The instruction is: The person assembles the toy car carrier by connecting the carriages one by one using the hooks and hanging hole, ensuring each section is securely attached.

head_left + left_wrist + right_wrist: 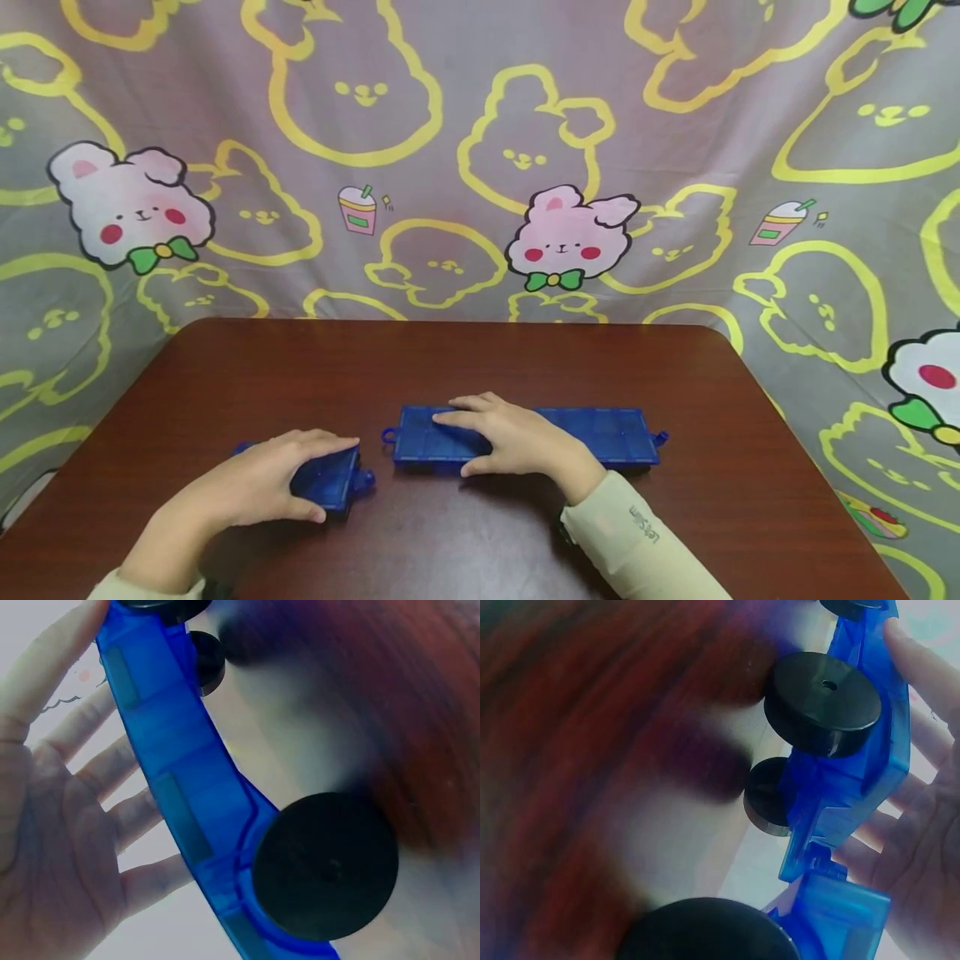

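Note:
My left hand (247, 483) grips a short blue plastic toy train car (326, 479) from above, thumb along the near side and fingers over the far side. A small blue coupling (363, 481) sticks out of its right end. My right hand (517, 437) spans a longer blue train car piece (600, 435), thumb at its near edge, fingers across to the far edge. This piece has a ring (389, 435) on its left end and a hook (661, 437) on its right. Black wheels (326, 866) show under the left car, and others (823, 703) under the right piece.
The brown wooden table (570, 542) has rounded far corners. Behind it hangs a grey cloth (442, 192) printed with yellow outlines and cartoon rabbits. A gap of table lies between the left car's coupling and the ring.

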Demonstrator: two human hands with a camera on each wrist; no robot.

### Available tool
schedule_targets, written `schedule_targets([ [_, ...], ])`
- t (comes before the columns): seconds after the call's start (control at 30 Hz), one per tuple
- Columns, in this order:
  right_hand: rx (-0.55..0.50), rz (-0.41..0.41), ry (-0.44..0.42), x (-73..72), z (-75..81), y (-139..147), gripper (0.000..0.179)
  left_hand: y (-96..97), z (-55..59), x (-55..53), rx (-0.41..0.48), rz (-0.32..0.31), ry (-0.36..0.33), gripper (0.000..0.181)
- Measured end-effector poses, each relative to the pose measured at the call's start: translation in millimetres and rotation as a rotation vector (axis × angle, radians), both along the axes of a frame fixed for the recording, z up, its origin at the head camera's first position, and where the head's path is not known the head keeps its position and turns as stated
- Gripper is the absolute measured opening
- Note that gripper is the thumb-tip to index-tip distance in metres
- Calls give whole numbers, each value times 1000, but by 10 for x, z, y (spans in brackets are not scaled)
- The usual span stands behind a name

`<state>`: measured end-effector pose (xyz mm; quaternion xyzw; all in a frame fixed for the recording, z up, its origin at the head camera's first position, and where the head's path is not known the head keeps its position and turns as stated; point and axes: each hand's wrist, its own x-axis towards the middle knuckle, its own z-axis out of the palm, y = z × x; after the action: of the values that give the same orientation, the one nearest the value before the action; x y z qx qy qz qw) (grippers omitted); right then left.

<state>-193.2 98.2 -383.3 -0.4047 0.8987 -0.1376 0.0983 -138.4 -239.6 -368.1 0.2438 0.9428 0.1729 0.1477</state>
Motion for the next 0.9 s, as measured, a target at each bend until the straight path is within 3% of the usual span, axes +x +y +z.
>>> schedule_targets([
  [0.47,7,-9,-8,-11,19,22,61,34,72,-96,-37,-49,36,84],
  [0.9,-27,-2,-16,-18,21,51,60,53,117,-200,-56,-47,49,85],
])
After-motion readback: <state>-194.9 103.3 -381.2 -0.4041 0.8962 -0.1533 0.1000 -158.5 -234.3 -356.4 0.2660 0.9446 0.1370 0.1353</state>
